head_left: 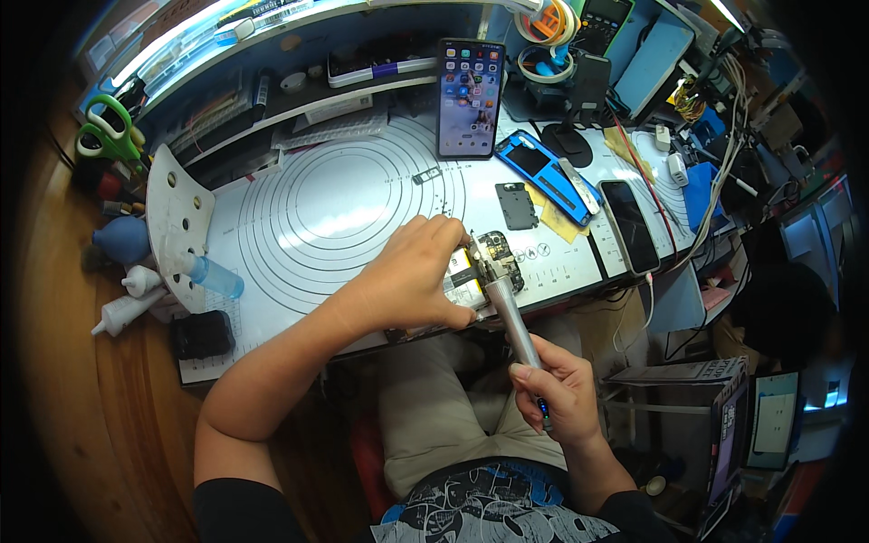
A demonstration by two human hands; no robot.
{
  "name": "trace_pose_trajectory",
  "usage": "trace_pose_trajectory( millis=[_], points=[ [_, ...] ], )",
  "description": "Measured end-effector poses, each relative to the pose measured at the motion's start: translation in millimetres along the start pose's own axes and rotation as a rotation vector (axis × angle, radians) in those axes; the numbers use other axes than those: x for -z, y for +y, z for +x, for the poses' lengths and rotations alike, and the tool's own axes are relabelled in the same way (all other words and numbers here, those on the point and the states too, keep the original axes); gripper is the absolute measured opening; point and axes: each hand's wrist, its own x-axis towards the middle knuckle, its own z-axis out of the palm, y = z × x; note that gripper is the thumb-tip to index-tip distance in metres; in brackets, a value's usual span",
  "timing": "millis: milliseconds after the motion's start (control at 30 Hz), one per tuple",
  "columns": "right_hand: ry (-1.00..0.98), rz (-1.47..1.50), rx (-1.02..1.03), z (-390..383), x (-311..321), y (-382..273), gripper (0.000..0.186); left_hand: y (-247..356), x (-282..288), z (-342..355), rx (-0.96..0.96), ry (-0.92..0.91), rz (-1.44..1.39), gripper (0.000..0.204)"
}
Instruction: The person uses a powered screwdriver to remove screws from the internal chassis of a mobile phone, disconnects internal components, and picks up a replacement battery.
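An opened phone [469,282] lies at the front edge of the white mat [272,312], its pale battery and dark circuit board [504,253] bare. My left hand [412,271] grips it by the sides, thumb at the near edge and fingers at the far one. Wrapped in my right hand [563,389] is a silver electric screwdriver [514,321], with small lights near its rear end. It slants away from me, its front end over the board; the exact contact is hard to make out. A dark grey cover plate [518,206] lies just beyond the board.
Small screws [444,207] and a small tray-like part [426,176] lie beyond my left hand. A lit phone [469,100] stands upright at the back. Rightward are a blue phone shell [548,176] and a cabled black phone [631,226]. Bottles [217,276] stand left.
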Motion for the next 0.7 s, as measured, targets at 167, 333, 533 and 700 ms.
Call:
trace_pose_trajectory(
  millis=[167,333,533,700],
  points=[
    [-0.013,0.008,-0.008,-0.1,1.9,-1.1,0.046,-0.1,-0.6,-0.5,-0.01,0.009,0.007,0.071],
    [-0.024,0.008,-0.024,0.5,3.0,-1.0,0.049,-0.1,-0.7,-0.5,-0.008,0.011,0.001,0.07],
    [-0.024,-0.021,-0.023,0.5,2.5,-1.7,0.05,-0.3,-0.8,-0.2,-0.009,0.012,0.012,0.07],
    [-0.027,-0.024,-0.028,1.5,3.1,-1.5,0.05,-0.5,-0.4,-0.1,-0.011,0.007,0.012,0.07]
  ],
)
